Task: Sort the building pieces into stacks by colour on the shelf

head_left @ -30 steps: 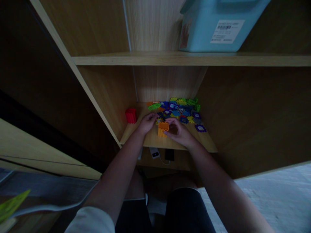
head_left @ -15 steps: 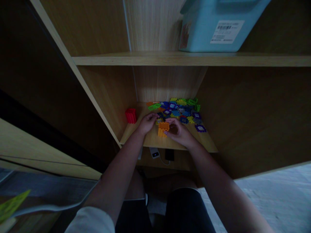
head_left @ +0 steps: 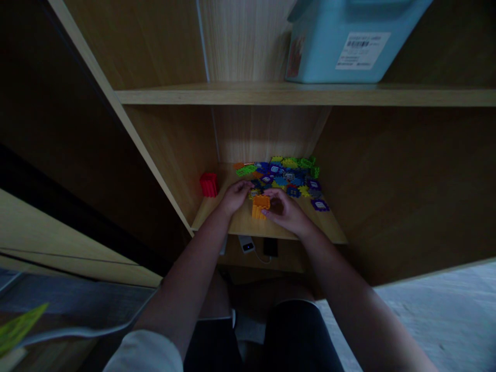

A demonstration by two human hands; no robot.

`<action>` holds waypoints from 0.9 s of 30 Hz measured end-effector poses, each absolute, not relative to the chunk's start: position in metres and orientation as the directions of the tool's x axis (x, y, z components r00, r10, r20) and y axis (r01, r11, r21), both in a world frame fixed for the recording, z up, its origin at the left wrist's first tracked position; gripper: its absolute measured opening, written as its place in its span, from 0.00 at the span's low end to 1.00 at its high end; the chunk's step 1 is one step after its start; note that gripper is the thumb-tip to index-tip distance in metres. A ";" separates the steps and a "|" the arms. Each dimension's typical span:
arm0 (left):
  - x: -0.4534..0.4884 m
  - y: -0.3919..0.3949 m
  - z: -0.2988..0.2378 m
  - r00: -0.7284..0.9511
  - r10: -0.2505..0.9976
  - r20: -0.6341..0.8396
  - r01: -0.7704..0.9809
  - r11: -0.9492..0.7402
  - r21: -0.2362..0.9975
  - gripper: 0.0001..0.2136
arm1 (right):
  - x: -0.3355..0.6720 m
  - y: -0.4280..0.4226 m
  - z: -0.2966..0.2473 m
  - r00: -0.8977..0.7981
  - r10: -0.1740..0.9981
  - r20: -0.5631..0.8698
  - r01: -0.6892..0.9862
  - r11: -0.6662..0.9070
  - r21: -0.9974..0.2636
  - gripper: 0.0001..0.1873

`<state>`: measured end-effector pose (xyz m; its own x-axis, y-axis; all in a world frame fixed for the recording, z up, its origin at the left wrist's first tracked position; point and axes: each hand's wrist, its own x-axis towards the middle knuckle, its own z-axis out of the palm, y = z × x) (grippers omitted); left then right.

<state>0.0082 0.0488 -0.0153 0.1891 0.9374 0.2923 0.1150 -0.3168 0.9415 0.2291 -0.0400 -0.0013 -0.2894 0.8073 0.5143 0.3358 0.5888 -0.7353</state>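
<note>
An orange block box (head_left: pixel 261 207), built from toothed-edge pieces, stands near the front of the middle shelf. My right hand (head_left: pixel 285 212) has its thumb and fingers curved around the box's right side. Just left of and behind the box, my left hand (head_left: pixel 235 197) is closed in a pinch. Its fingertips are beside a dark piece and a yellow piece (head_left: pixel 254 194), and what they hold is too small to make out. Behind both hands lies a spread of toothed flat building pieces (head_left: pixel 289 176) in blue, purple, yellow and green.
A red block box (head_left: pixel 209 185) stands at the shelf's left side. Above, a light blue bin (head_left: pixel 344 46) with a white label rests on the upper shelf (head_left: pixel 248 97). Below are a white device (head_left: pixel 246 244) with a cable and a dark flat object (head_left: pixel 270 247).
</note>
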 end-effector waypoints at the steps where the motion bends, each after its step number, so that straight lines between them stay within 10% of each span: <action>1: 0.008 0.049 -0.015 0.191 0.937 0.294 0.113 -0.318 0.941 0.19 | 0.229 -0.040 -0.002 -0.289 0.808 0.513 0.332 0.588 -0.738 0.28; 17: 0.008 0.045 -0.010 0.178 0.940 0.291 0.144 -0.318 0.937 0.18 | 0.232 -0.042 0.003 -0.286 0.798 0.531 0.366 0.603 -0.709 0.23; 27: 0.015 0.040 -0.005 0.121 0.892 0.436 0.373 -0.448 0.812 0.11 | 0.236 -0.028 0.003 0.072 0.779 0.623 0.509 0.508 -0.695 0.24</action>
<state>0.0155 0.0404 -0.0054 0.1206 0.8916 0.4364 0.3729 -0.4481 0.8125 0.2365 -0.0278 0.0027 0.0720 0.7790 0.6229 0.5089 0.5084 -0.6947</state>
